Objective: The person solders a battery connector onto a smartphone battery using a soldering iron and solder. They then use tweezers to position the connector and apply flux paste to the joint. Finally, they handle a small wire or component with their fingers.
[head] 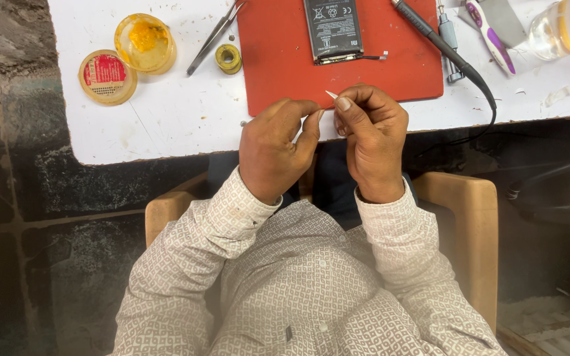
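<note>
A small, thin, pale sliver (331,95), too small to identify, is pinched between both hands above the near edge of the red rectangular rubber mat (278,72). Its long axis runs diagonally; the free tip points up and to the left, toward the mat. The right hand (372,138) has its thumb and index fingers (344,105) closed on the sliver. The left hand (277,148) has its fingers curled, with the thumb tip touching the right hand's fingertips at the sliver; whether it actually grips the sliver cannot be told.

On the mat, well beyond the hands, lies a black flat rectangular phone battery (332,29) with a thin flex lead at its lower edge. The mat rests on a white bench (166,125). To the left of the mat are a small yellow wire spool (228,58), metal tweezers (209,41), and two round yellow tins (126,56). To the right, a black pen-shaped iron with cable (443,46) crosses the mat corner.
</note>
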